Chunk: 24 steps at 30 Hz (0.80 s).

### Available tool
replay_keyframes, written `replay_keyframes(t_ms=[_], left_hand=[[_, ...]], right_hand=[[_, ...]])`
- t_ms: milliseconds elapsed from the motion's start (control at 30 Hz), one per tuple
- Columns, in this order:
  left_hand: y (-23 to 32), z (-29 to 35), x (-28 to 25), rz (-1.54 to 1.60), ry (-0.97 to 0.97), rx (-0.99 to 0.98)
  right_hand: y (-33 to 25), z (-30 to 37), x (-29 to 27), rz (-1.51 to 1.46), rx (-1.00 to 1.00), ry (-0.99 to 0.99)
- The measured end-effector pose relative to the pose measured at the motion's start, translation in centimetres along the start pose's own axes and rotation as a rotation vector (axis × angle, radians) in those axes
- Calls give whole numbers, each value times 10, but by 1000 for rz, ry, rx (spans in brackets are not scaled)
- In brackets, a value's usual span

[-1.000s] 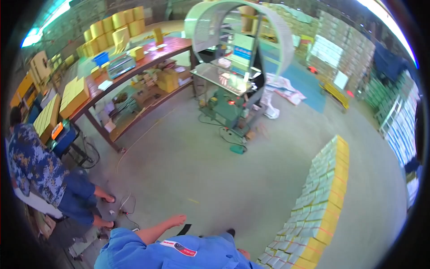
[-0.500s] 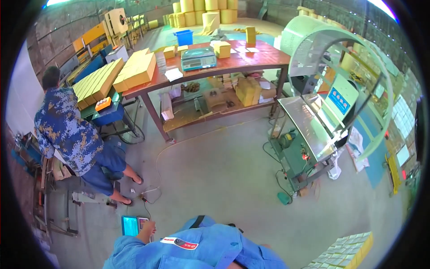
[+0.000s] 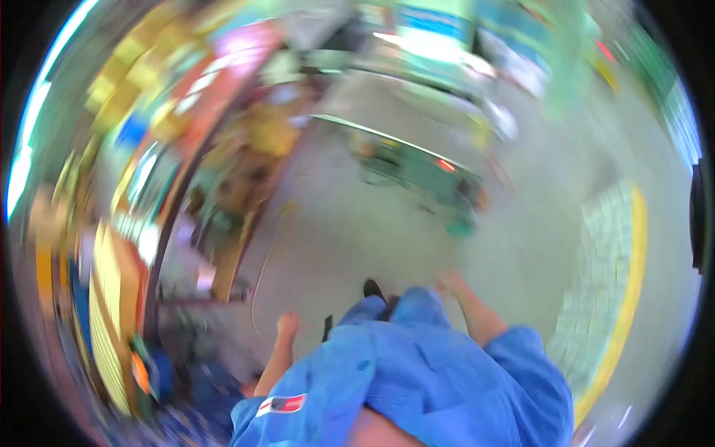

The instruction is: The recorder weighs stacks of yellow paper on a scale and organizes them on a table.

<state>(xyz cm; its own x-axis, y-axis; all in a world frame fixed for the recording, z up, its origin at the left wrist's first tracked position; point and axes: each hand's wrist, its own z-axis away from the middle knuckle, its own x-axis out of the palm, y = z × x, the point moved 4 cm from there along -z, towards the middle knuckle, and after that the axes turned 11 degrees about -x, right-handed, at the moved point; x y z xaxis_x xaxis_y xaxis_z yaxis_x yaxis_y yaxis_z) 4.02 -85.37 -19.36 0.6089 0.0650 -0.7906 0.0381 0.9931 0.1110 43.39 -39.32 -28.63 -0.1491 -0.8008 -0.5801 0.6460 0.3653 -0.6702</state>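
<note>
Two grips [image 3: 288, 323] [image 3: 449, 281]; one shoe [image 3: 374, 289]; one red table [image 3: 195, 88]; seemingly one blue bin [image 3: 132, 131].

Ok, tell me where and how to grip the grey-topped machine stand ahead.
Probably grip the stand by the near edge of its flat top, coming from this side: that edge runs long and nearly straight, facing us.

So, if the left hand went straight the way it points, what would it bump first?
Following the forearm, the left hand would cross over floor and probably meet the grey machine table first, though blur makes depth and height unclear.
</note>
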Motion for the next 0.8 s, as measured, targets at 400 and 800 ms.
replay_keyframes(t_ms=[400,800], left_hand=[[624,93,-78,-394,236,1104],[675,89,-36,-409,211,945]], right_hand=[[151,-79,-136,-1224,453,868],[241,-244,-225,-1615,365,831]])
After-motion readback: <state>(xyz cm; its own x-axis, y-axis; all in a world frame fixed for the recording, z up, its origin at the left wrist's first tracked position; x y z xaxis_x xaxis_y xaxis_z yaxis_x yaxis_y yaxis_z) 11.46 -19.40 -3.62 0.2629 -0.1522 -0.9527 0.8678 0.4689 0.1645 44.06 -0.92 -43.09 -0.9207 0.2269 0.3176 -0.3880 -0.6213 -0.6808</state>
